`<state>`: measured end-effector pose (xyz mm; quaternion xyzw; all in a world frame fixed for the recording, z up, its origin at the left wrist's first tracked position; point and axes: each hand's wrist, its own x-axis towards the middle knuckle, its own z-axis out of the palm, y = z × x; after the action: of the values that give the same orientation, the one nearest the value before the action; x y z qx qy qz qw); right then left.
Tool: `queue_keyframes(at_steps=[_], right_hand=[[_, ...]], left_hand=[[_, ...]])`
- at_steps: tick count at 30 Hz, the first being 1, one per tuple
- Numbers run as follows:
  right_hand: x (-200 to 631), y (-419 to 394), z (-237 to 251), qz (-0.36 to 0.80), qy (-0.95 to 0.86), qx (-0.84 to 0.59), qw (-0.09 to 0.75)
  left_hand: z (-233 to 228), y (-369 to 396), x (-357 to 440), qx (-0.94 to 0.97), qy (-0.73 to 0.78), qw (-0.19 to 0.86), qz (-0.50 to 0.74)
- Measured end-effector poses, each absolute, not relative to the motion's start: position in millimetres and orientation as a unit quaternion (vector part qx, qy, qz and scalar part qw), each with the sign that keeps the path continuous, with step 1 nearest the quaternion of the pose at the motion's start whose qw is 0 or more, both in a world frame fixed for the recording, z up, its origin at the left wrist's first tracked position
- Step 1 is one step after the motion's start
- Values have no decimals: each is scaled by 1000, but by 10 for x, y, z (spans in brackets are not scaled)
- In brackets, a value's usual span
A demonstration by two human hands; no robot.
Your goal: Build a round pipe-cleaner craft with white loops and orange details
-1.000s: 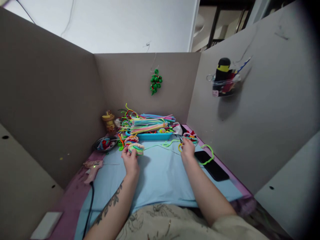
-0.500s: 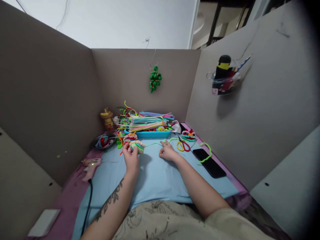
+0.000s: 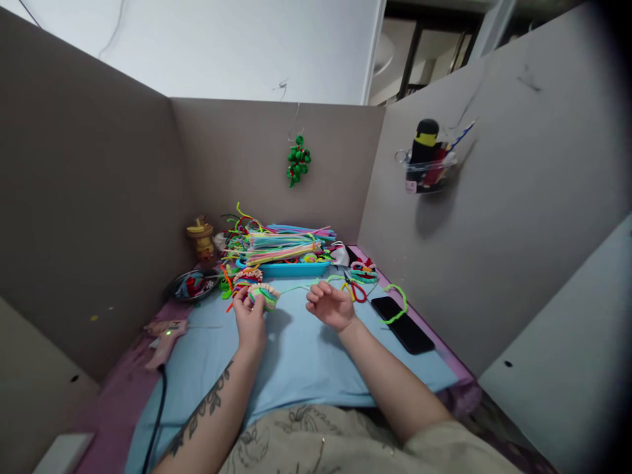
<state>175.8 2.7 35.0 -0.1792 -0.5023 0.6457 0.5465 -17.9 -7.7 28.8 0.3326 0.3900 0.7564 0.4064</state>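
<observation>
Left hand [image 3: 250, 316] clasped around a small coiled pipe-cleaner piece [image 3: 263, 295], green and pale, held just above the blue mat [image 3: 301, 355]. Right hand [image 3: 330, 305] lifted off the mat, palm turned up, fingers loosely curled, pinching a thin green strand [image 3: 296, 288] that runs across to the coiled piece.

Behind the hands, a blue tray [image 3: 284, 268] heaped with long pipe cleaners [image 3: 276, 240] in many colours, ends spilling over the rim. To its left, a dark round dish [image 3: 192, 286] holding red and blue scraps. High on the right wall, a clear holder [image 3: 428, 174] with a black-and-yellow bottle and other items too small to make out.

Half a second back, right hand lay flat on the mat, fingers down near the scissors [image 3: 353, 290]; now raised and rolled palm-up, nearer the left. Left hand much as before, same clasp on the coil.

Both forearms stretched forward from the lap, left one tattooed. Phone [image 3: 402, 322] flat by the right wall, a green loop [image 3: 397, 304] lying across its top end.
</observation>
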Motion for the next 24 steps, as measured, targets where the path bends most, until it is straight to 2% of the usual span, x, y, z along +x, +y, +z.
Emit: queue_keyframes(at_steps=[6, 15, 24], right_hand=[[1678, -90, 348, 693, -459, -129, 540], [1664, -66, 371, 618, -481, -175, 596], [1550, -48, 374, 590, -533, -202, 572]], left_hand=[[297, -85, -168, 334, 388, 404, 758], [289, -86, -159, 336, 397, 406, 752], [321, -164, -157, 378, 328, 475, 724]])
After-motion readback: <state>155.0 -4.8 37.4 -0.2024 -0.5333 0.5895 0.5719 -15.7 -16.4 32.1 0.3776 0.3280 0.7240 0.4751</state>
